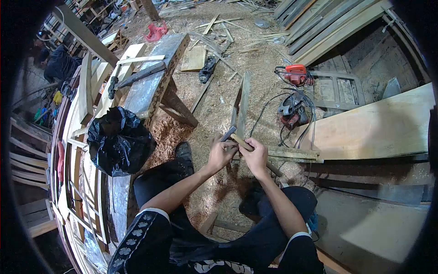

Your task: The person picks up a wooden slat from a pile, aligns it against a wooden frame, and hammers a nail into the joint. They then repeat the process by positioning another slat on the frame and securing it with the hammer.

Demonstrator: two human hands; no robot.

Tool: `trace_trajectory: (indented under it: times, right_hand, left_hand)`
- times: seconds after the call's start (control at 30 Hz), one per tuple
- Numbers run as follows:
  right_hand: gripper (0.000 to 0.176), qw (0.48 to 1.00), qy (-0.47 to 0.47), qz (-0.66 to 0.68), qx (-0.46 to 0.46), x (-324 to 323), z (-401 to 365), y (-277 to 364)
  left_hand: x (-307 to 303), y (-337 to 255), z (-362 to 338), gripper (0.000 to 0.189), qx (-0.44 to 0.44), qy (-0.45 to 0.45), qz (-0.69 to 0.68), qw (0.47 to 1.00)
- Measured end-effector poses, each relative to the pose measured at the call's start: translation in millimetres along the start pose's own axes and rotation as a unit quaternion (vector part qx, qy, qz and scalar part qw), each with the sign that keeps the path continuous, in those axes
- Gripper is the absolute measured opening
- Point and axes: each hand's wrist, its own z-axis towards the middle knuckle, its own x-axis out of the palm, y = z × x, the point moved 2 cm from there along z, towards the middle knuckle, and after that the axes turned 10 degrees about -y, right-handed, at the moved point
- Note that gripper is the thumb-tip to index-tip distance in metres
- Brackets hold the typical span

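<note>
A hammer [241, 141] with a dark metal head and a short wooden handle is in front of me, over the shavings-covered floor. My right hand [255, 157] is closed round its handle. Beside the hammer head, my left hand [221, 154] has its fingers bent together; what they pinch, if anything, is too small to tell. Narrow upright wooden strips [243, 102] stand just beyond both hands. A light wooden board [292, 154] lies to the right of my right hand.
On the left, a black plastic bag [119, 142] sits by a worn workbench [142, 97]. Power tools [293, 109] with cables and a red blower [296, 74] are at the right, near a wide plank [374, 125]. A person [60, 64] is at the far left.
</note>
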Motion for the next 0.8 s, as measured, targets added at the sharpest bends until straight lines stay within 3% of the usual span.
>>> trace_trajectory:
  times: [0.3, 0.8]
  right_hand:
    - [0.018, 0.999, -0.009, -0.033, -0.023, 2, 1, 0]
    - [0.022, 0.999, 0.031, 0.037, 0.020, -4, 2, 1]
  left_hand:
    - [-6, -14, 3, 0.023, -0.050, 0.015, 0.037, 0.998]
    - [-9, -19, 7, 0.017, -0.023, 0.017, 0.074, 0.997]
